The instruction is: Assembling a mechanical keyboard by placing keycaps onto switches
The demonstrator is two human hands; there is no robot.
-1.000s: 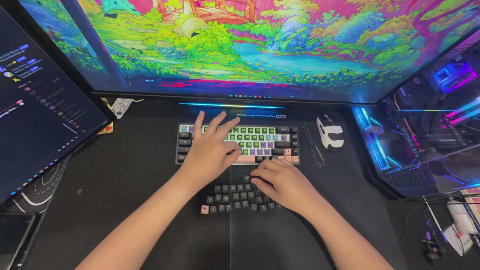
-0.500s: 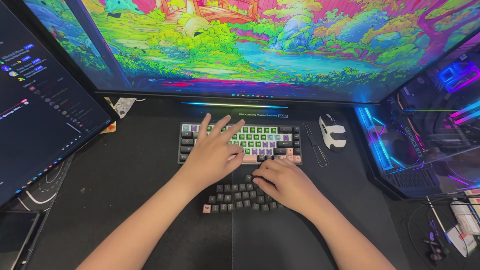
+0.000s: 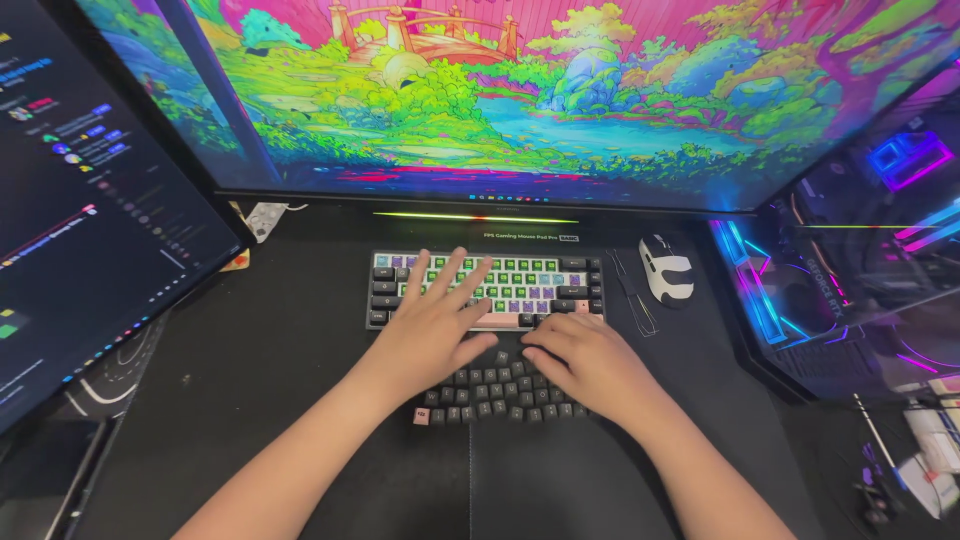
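— Barely shifted since the frame a second back: left hand (image 3: 437, 322) a touch further up the small keyboard (image 3: 487, 290), fingers spread wider across the green and purple caps. Right hand (image 3: 583, 362) much where it was.

— And gripping anything?

— Nothing closed around. Left hand open and flat, palm down, fingers fanned over the left half of the keyboard, probably steadying it against the mat. Right hand half curled, fingertips pressed at the keyboard's near edge by the pink bar, wrist lying over a patch of loose dark keycaps (image 3: 497, 388). Whether a cap sits pinched under those fingertips, cannot tell.

— Why the keycaps there?

— Laid in tidy rows just in front of the keyboard, touching distance, one pink cap at the left corner; seemingly kept in order for easy picking.

— Further out?

— Thin wire tool (image 3: 632, 297), possibly a keycap puller, just right of the keyboard, within reach of the right hand. White and black mouse (image 3: 667, 271) beyond it, parked out of the way. All on a black desk (image 3: 270, 380) mat. Wide monitor (image 3: 520, 90) with a bright landscape behind, dark side screen (image 3: 80, 220) at left, glowing computer case (image 3: 850, 270) at right.
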